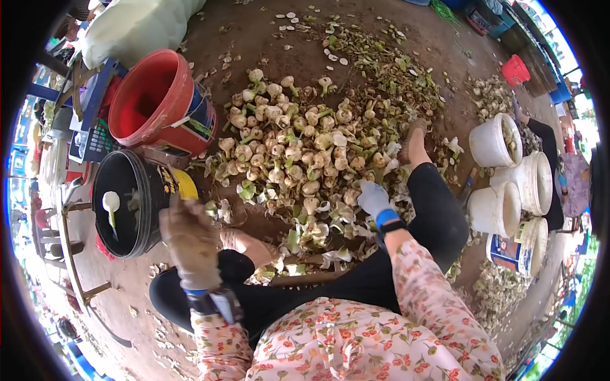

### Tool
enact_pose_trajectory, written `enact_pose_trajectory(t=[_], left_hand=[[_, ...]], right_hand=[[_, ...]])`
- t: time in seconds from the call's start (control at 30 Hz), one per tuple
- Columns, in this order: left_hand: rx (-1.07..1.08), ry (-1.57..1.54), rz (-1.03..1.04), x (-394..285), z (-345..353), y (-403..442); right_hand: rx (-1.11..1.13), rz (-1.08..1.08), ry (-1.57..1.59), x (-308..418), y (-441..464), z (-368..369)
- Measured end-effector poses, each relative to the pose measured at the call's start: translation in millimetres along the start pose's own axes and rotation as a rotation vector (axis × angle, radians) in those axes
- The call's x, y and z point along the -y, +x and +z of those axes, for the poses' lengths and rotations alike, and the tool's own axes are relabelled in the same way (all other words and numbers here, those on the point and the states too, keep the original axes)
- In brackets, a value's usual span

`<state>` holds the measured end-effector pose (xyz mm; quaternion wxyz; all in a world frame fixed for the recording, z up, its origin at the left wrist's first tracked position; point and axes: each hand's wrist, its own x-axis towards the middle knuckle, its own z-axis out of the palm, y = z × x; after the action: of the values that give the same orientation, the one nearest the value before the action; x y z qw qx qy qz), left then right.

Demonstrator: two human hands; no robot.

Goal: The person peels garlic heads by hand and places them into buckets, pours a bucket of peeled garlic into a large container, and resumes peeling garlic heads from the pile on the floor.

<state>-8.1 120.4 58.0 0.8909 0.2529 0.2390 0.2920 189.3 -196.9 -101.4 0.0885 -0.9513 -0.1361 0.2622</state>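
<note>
A wide heap of pale, brown-streaked round bulbs (289, 136), some with green stalks, lies on the ground in front of me. My right hand (373, 198), in a light glove, is at the heap's near right edge beside the bulbs, fingers reaching forward and apart. My left hand (190, 238), in a dirty brownish glove, is raised near the black bucket (147, 203) and smeared by motion; I cannot see whether it holds anything. A white peeled bulb with a green stalk (110, 202) shows within the black bucket's mouth, falling or lying there, I cannot tell which.
A large red bucket (184, 120) stands behind the black one. Leaf scraps and peelings (381, 63) spread beyond the heap. Several white buckets (495, 209) stand at the right, near another person's dark-clad leg (548, 171). A metal frame (73, 254) is at the left.
</note>
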Motion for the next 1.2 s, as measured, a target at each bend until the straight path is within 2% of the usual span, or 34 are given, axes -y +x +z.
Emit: enact_pose_trajectory(t=[0.03,0.1,0.17,0.2,0.27,0.33,0.4,0.47,0.5,0.53,0.6,0.67,0.77,0.87,0.97,1.03,1.13,1.17,1.2], left_hand=[[0.114,-0.028,-0.179,20,-2,1],[-0.041,0.053,-0.329,62,14,-9],[-0.097,0.136,-0.430,90,23,-23],[-0.006,0.289,-0.476,96,17,-26],[0.025,0.458,-0.578,108,9,-25],[0.148,0.751,-0.488,130,-11,-20],[0.332,1.000,-0.142,151,-29,-21],[0.477,0.979,-0.120,147,-21,-22],[0.525,0.924,-0.127,143,-14,-26],[0.548,1.045,0.013,135,-5,-29],[0.593,1.273,0.308,124,10,-35],[0.563,1.281,0.435,127,12,-40],[0.533,1.334,0.487,123,17,-51],[0.562,1.320,0.501,117,13,-58],[0.546,1.306,0.440,112,8,-65],[0.455,1.068,0.208,115,0,-66],[0.362,0.601,-0.251,105,2,-71],[0.335,0.450,-0.391,97,6,-72],[0.306,0.297,-0.527,90,10,-73]], right_hand=[[0.027,0.082,-0.053,-6,17,8],[0.062,0.078,-0.041,-28,43,51],[0.058,0.080,-0.043,-36,56,78],[0.043,0.030,-0.016,-29,59,72],[0.023,-0.062,0.046,-12,49,52],[0.131,-0.240,0.382,12,29,18],[0.257,-0.428,0.632,48,-9,-33],[0.309,-0.668,0.860,65,-38,-49],[0.352,-0.624,1.032,72,-50,-53],[0.391,-0.579,1.205,79,-62,-57],[0.318,-0.524,1.532,85,-73,-52],[0.265,-0.461,1.223,89,-88,-53],[0.220,-0.371,1.133,106,-106,-58],[0.166,-0.465,1.088,105,-108,-50],[0.200,-0.571,1.083,100,-110,-50],[0.209,-0.631,1.139,99,-115,-54],[0.379,-0.552,1.098,96,-117,-64],[0.535,-0.419,1.160,94,-118,-65],[0.343,-0.606,1.095,93,-116,-59]])
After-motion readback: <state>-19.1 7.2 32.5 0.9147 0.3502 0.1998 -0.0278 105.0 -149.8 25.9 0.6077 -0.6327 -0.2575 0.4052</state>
